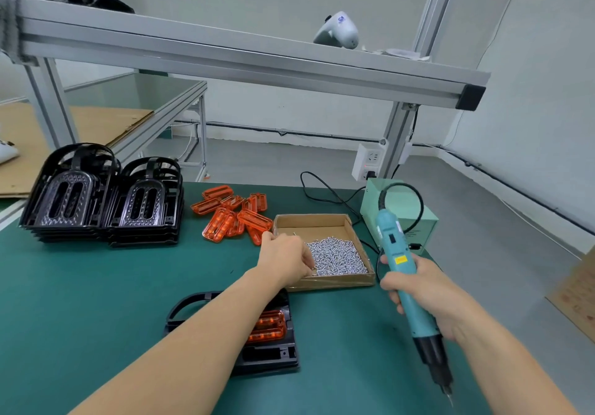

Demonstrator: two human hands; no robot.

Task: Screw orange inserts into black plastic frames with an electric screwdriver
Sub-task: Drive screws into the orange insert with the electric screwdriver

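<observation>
The left hand (285,258) reaches into the shallow brown cardboard tray (335,281) and its curled fingers dip into the heap of small silver screws (338,255) at the tray's near side, apparently pinching one up, though the fingertips are hidden behind the hand and I cannot tell whether a screw is yet caught; the tray sits just beyond the work so that this reach is short. The right hand (421,298) is wrapped around the teal electric screwdriver (407,282), bit pointing down and toward the person, held clear above the green-matted desk (80,302) and well apart from the work, presumably parked there so that the tool is ready once a screw is set; its black cable loops back to the pale green power box (415,218) behind the tray. The job in hand, a black plastic frame with a handle-like loop (273,355), lies flat on the desk directly under the left forearm, with a translucent orange ribbed insert (269,326) already seated in its recess; whether any screw holds it yet is not visible. Spare orange inserts (231,216) lie in a loose pile beyond, and two stacks of empty black frames (99,199) stand at the far left, both seemingly within arm's reach as stock for later pieces; the likely step is fetching a screw for the seated insert.
</observation>
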